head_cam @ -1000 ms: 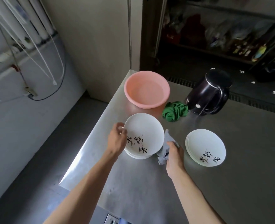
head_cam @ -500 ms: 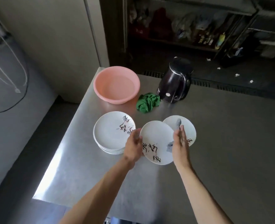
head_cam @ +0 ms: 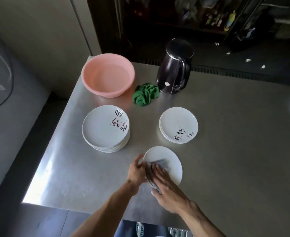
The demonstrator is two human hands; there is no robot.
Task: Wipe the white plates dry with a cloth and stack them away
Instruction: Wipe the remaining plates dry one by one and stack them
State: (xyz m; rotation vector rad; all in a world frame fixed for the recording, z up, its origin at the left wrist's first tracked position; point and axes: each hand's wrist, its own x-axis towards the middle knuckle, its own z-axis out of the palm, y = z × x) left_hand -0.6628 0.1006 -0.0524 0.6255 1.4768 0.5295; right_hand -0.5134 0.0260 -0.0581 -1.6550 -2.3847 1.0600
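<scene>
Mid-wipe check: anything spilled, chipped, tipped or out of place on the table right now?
Nothing stands out. The left stack and right stack sit flat; pink basin and kettle stand upright; the table shows no puddles; the plate in the left hand looks whole. Only white scraps dot the floor beyond.

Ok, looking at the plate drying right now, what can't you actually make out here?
All head view:
- The grey cloth and right hand are motion-blurred; whether fingers pinch or just press the cloth is unclear.
- The held plate: near part hidden by both hands; the left hand holds its rim.
- The left stack: plate count, edges too fine.
- The dark shelves: contents too dim.
</scene>
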